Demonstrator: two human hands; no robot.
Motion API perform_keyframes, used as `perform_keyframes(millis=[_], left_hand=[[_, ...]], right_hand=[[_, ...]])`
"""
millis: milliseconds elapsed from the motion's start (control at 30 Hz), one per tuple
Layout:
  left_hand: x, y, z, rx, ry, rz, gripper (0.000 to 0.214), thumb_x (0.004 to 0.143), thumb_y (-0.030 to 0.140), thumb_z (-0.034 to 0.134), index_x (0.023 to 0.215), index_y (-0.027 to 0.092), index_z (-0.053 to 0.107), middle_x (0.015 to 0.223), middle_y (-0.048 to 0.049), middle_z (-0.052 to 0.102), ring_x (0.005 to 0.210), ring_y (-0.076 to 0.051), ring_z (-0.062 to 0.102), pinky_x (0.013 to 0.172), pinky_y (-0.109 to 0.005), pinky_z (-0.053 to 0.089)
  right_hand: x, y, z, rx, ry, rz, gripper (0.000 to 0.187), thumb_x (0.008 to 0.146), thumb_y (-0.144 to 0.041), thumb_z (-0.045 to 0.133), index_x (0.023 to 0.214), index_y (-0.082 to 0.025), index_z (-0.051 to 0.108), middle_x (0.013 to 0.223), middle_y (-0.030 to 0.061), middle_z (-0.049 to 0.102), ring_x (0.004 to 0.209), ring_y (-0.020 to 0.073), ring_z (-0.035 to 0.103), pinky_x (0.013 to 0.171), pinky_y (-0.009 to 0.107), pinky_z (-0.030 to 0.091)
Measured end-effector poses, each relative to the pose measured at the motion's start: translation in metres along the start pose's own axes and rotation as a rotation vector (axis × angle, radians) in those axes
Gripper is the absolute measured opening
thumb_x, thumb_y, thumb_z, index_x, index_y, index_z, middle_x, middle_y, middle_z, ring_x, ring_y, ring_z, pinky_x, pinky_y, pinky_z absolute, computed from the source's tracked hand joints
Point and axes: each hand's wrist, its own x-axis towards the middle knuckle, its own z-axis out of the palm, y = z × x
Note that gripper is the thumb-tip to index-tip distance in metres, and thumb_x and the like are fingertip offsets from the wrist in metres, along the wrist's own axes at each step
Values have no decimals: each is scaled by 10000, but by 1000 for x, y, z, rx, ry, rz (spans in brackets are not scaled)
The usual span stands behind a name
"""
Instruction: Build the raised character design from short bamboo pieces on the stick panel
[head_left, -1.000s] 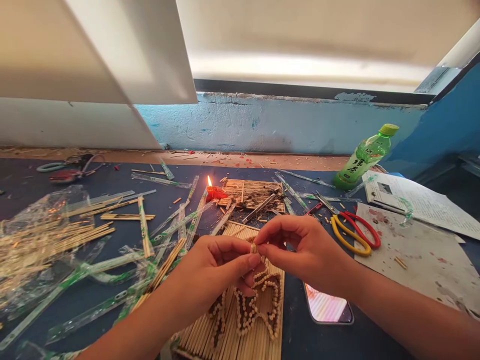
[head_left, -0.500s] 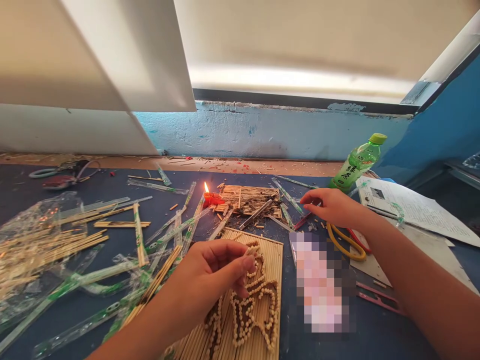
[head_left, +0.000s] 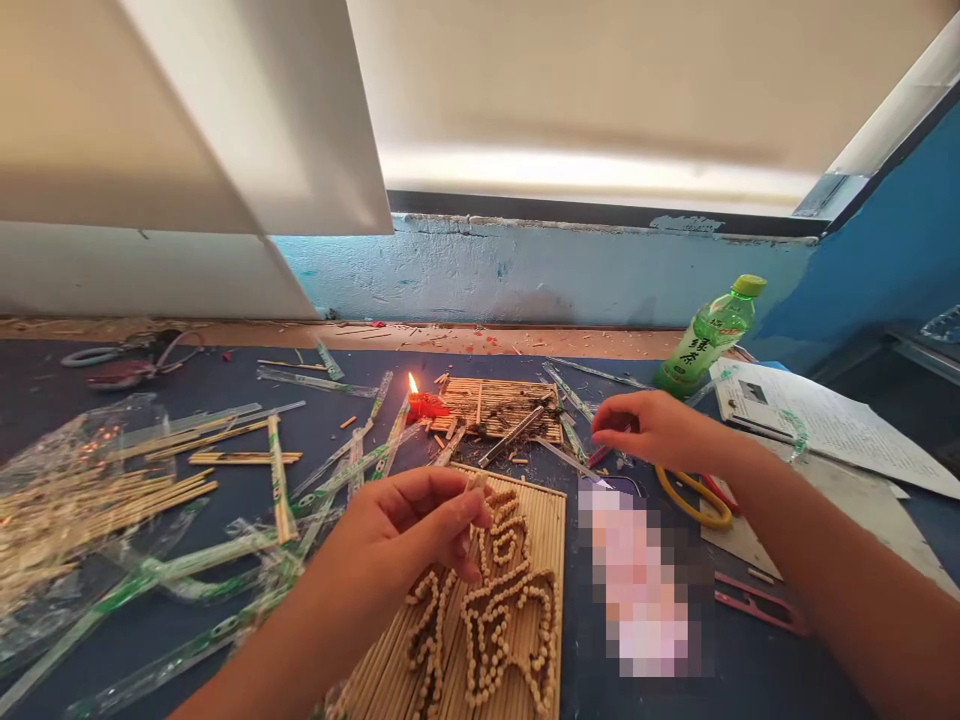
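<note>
My left hand (head_left: pixel 409 535) pinches a short bamboo stick piece (head_left: pixel 474 487) over a mat of bamboo sticks (head_left: pixel 551 520). Small wooden rounds on that mat form curling lines (head_left: pixel 495 600). My right hand (head_left: pixel 649 428) reaches out to the right of the mat, fingers curled down onto a red-handled tool (head_left: pixel 600 455) next to yellow-and-red scissors (head_left: pixel 694 500). Whether it grips the tool is hidden by the fingers.
A lit red candle (head_left: pixel 424 402) burns beside a smaller charred stick mat (head_left: pixel 499 405). Wrapped chopsticks (head_left: pixel 225 560) and loose sticks (head_left: pixel 90 500) cover the left. A green bottle (head_left: pixel 709 335) and papers (head_left: pixel 825 425) lie on the right. A blurred flat thing (head_left: pixel 637 580) lies by the mat.
My right hand left the piece held by both hands and moved right and away to the tools. The left hand keeps the stick piece. The view shifted down slightly.
</note>
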Motion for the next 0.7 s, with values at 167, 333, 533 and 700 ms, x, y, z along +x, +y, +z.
perform_keyframes(millis=[167,333,533,700], left_hand=[[0,0,4,17,17,-24,138,854,379,817,871,245,787,803,26,729,592,-88,650,615,-205,555],[-1,1,6,40,13,-62,184,849,406,810,863,227,772,782,9,734,592,-113,647,590,-227,550],[0,0,7,32,24,-93,186,837,416,815,853,237,767,775,6,725,605,-124,638,617,-249,570],[-1,3,11,11,31,-98,209,792,403,841,797,211,759,758,3,703,586,-120,600,577,-245,564]], right_hand=[[8,-19,30,3,-59,-72,121,855,-351,679,871,-240,725,785,13,748,695,178,650,637,289,449],[12,-20,36,-49,14,-82,94,882,-276,609,826,-237,674,764,30,706,687,190,597,643,316,390],[8,-20,30,-34,88,-87,147,954,-298,534,902,-255,665,784,50,701,728,222,601,671,338,372],[11,-26,31,102,176,-74,213,999,-378,501,963,-242,662,755,22,696,624,183,597,607,318,397]])
